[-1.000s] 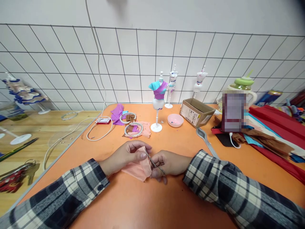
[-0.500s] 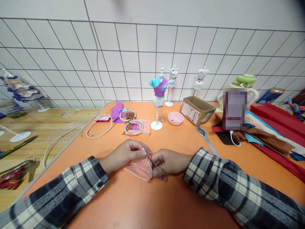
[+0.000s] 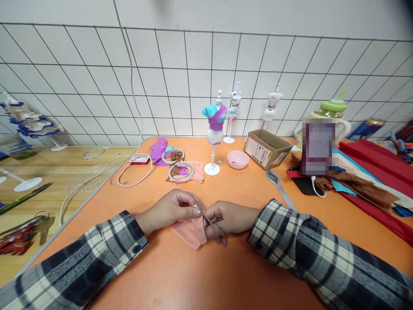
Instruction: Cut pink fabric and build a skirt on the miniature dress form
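Carefully: left grip pinched shut on peach cloth; right grip, closed round scissors, beside it; best pull cloth taut near blades.

Both hands close together, fingers curled, plaid-sleeved forearms angled inward.

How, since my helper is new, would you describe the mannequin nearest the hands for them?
On the orange table, find the cardboard box, then the pink bowl left of it. The mannequin stands left of the bowl; unlike the two others behind, it wears a purple wrap with one turquoise shoulder.
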A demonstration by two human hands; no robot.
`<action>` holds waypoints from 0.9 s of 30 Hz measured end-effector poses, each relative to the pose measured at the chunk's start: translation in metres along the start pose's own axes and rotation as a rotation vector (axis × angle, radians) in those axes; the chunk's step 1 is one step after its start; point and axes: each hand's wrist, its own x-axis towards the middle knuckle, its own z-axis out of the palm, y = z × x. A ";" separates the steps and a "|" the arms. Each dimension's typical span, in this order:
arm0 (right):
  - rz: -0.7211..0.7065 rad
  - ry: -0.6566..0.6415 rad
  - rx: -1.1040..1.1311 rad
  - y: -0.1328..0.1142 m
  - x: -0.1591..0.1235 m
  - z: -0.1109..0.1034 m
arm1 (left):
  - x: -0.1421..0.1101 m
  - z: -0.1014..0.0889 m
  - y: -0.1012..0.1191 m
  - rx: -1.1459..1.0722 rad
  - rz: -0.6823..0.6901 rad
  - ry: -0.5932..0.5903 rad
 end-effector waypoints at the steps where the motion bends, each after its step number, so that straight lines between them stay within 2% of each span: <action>1: 0.009 0.002 -0.003 0.000 0.000 0.000 | 0.000 0.000 0.000 0.001 0.003 -0.003; 12: 0.002 -0.026 -0.003 -0.003 -0.002 0.000 | 0.000 0.002 0.002 0.102 0.066 -0.034; 14: -0.032 -0.046 -0.005 -0.004 -0.005 -0.004 | 0.000 0.001 0.003 0.149 0.078 0.016; 16: -0.058 -0.017 -0.016 -0.005 -0.008 -0.011 | 0.002 -0.003 0.004 0.242 0.121 0.129; 18: -0.080 0.135 -0.055 -0.005 -0.010 -0.021 | 0.003 -0.009 0.003 0.338 0.189 0.271; 20: -0.087 0.413 -0.173 -0.004 -0.012 -0.032 | 0.003 -0.017 0.004 0.403 0.238 0.363; 21: -0.077 0.546 -0.292 -0.004 -0.013 -0.037 | 0.003 -0.021 0.004 0.426 0.242 0.359; 23: -0.036 0.704 -0.627 -0.006 -0.016 -0.044 | 0.000 -0.028 0.007 0.481 0.252 0.245; 25: 0.015 0.744 -0.971 -0.008 -0.022 -0.049 | -0.005 -0.032 0.011 0.583 0.287 0.089; 27: 0.066 0.770 -1.188 -0.011 -0.028 -0.050 | -0.009 -0.032 0.014 0.730 0.317 -0.008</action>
